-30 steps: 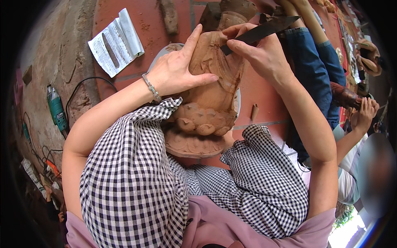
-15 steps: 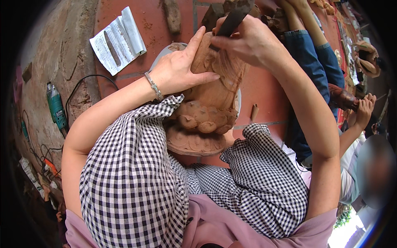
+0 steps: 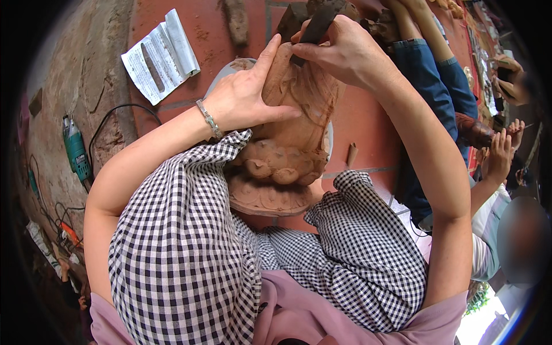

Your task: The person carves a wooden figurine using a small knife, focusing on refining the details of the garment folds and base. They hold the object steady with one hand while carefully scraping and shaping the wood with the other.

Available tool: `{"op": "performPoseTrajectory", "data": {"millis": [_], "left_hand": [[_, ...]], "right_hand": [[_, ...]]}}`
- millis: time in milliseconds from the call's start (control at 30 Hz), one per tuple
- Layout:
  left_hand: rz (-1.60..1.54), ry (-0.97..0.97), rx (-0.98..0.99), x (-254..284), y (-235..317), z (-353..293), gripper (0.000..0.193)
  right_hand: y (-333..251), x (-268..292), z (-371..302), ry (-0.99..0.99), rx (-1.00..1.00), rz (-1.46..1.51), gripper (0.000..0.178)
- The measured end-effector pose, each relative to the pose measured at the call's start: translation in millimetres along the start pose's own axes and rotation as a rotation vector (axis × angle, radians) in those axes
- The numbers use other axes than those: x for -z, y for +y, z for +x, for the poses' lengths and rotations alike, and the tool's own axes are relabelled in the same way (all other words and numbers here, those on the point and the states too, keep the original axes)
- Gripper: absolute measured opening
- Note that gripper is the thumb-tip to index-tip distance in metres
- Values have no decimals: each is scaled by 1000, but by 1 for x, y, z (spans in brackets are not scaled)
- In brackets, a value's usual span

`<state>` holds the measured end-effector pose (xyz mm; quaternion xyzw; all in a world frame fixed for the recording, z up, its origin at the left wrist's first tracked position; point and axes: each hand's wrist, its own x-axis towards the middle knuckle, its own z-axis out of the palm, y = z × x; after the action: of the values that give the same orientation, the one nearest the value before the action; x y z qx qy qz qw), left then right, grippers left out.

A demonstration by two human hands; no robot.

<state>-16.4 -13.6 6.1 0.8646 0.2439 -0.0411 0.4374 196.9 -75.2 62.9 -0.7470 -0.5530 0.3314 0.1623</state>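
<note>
1 left hand (image 3: 244,96), thumb spread from fingers, touches the upper-centre brown carving (image 3: 287,141); right hand (image 3: 357,56) pinches a dark strip (image 3: 319,25).

Red floor tiles (image 3: 368,135) spread out here, grey joints (image 3: 268,24) crossing them; rough, stained concrete (image 3: 86,69) runs down the left, white daylight (image 3: 483,326) blazing lower right!

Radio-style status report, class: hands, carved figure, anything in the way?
Left hand spread on brown, rounded carved figure. Right hand gripping dark, flat blade at its far end. Right hand partly hides that end.
</note>
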Motion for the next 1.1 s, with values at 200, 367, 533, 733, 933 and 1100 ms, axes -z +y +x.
{"op": "performPoseTrajectory", "data": {"millis": [200, 367, 533, 733, 933, 1100], "left_hand": [[28, 101, -154, 0, -11, -4, 135], [9, 112, -198, 2, -15, -10, 139], [-27, 94, -192, 0, -17, -11, 140], [-169, 12, -103, 8, -9, -11, 137], [-228, -10, -143, 5, -16, -6, 139], [-385, -44, -191, 7, -18, 1, 137]], "right_hand": [[-7, 1, -20, 81, 158, 62, 29], [-1, 19, -29, -139, 239, 325, 19], [1, 9, -42, -96, 361, 110, 47], [3, 11, -20, -145, 161, 321, 28], [9, 13, -24, -155, 412, 141, 19], [16, 16, -11, -65, 539, 387, 19]]}}
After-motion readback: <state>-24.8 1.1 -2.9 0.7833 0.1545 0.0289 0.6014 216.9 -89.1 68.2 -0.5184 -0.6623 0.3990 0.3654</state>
